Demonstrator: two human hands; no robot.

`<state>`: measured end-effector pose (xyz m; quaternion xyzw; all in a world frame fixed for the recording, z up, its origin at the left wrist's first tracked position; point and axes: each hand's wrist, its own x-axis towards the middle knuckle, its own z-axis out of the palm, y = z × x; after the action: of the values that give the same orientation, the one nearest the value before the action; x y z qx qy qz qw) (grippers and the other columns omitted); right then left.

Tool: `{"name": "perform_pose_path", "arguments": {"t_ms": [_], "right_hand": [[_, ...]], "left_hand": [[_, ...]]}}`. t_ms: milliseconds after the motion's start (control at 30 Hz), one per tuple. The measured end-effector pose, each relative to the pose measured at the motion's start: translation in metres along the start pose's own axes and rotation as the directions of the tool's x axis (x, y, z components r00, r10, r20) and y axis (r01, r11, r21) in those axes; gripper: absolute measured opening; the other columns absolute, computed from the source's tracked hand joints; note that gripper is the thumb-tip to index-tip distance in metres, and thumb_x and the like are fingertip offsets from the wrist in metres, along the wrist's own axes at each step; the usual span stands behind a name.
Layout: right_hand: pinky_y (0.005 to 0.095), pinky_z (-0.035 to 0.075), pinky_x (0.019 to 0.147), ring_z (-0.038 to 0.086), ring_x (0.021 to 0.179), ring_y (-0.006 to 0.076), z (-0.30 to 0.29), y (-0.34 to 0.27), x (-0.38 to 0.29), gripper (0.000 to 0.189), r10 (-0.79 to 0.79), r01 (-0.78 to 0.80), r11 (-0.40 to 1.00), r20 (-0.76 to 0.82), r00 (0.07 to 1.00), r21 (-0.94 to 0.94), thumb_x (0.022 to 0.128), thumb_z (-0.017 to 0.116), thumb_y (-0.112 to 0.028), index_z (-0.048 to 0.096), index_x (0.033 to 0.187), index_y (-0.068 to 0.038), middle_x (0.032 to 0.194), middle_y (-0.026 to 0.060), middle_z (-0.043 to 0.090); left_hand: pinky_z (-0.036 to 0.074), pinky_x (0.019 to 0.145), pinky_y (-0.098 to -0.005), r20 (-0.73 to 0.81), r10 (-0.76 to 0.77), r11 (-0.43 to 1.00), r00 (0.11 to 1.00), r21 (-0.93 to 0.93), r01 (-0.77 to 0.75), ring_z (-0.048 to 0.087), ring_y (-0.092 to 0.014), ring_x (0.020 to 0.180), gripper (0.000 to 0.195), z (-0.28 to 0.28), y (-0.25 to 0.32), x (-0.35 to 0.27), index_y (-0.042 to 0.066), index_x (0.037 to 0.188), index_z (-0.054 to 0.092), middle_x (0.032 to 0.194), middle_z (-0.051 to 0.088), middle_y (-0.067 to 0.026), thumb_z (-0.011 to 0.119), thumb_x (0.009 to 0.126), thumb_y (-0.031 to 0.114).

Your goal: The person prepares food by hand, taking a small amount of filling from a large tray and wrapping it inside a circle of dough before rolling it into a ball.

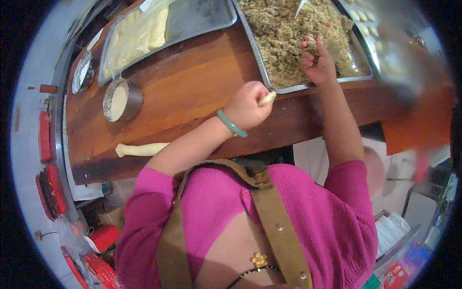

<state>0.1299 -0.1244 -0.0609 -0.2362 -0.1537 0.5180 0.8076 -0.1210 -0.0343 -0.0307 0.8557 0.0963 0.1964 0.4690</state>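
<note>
My left hand, with a green bangle at the wrist, is closed around a piece of pale dough beside the near left corner of a metal tray. Crumbly filling is heaped in that tray. Over the filling my right hand has its fingers curled with the palm partly up; a little filling seems to lie at the fingers, but how firmly it is held I cannot tell. A long roll of dough lies on the wooden table, partly hidden by my left forearm.
A metal tray with dough strips under plastic film stands at the back left. Nearer are a round metal container of pale grains and a bowl of white powder. On the right, another tray holds several small pale dough pieces.
</note>
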Motion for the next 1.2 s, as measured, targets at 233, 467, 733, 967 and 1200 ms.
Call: {"name": "perform_pose_path", "arguments": {"t_ms": [233,467,733,967,1200], "right_hand": [[0.0234,0.040,0.050,0.046,0.061,0.0104,0.057,-0.007,0.002,0.018,-0.125,-0.043,0.871,-0.305,0.944,-0.489,0.084,0.055,-0.027,0.054,0.090,-0.010,0.080,0.0019,0.053],[0.0228,0.025,0.036,0.033,0.036,0.0076,0.048,-0.005,0.010,0.040,-0.314,-0.166,0.374,-0.293,0.903,-0.912,0.082,0.057,-0.038,0.050,0.058,-0.007,0.045,-0.0018,0.040],[0.0278,0.042,0.053,0.053,0.059,0.0126,0.038,0.010,0.007,0.034,-0.305,-0.049,0.333,-0.157,0.939,-0.942,0.073,0.065,-0.034,0.056,0.087,-0.004,0.065,0.0039,0.055],[0.0271,0.049,0.062,0.059,0.081,0.0156,0.065,-0.005,-0.018,0.040,-0.284,-0.096,-0.318,-0.002,0.959,-0.943,0.071,0.067,-0.007,0.052,0.108,-0.005,0.097,0.0045,0.058],[0.0235,0.051,0.066,0.060,0.079,0.0144,0.067,0.020,-0.018,0.033,-0.363,0.191,0.176,0.117,0.924,-0.966,0.070,0.066,0.003,0.054,0.101,0.001,0.104,0.0032,0.049]], "left_hand": [[0.046,0.084,-0.0375,0.548,-0.113,0.082,0.829,-0.826,0.557,0.056,-0.027,0.098,0.040,-0.007,0.008,0.014,-0.001,0.113,0.046,0.106,0.056,-0.0171,0.061,0.078,0.012],[0.041,0.092,-0.0375,0.335,-0.125,0.194,0.934,-0.915,0.354,0.054,-0.026,0.101,0.035,-0.018,0.013,0.052,-0.004,0.112,0.047,0.110,0.054,-0.0162,0.055,0.082,0.014],[0.041,0.091,-0.0403,0.262,-0.301,0.153,0.917,-0.936,0.317,0.053,-0.029,0.102,0.034,-0.008,-0.007,0.085,-0.004,0.111,0.047,0.110,0.054,-0.0180,0.040,0.091,0.023],[0.043,0.086,-0.0380,0.107,-0.420,0.227,0.901,-0.949,0.218,0.054,-0.025,0.097,0.034,-0.009,-0.012,0.103,0.002,0.110,0.047,0.105,0.055,-0.0139,0.036,0.092,0.029],[0.035,0.094,-0.0321,-0.135,-0.223,0.566,0.965,-0.824,0.015,0.050,-0.020,0.102,0.043,0.016,0.013,0.106,-0.002,0.112,0.046,0.110,0.054,-0.0132,0.035,0.092,0.035]]}}
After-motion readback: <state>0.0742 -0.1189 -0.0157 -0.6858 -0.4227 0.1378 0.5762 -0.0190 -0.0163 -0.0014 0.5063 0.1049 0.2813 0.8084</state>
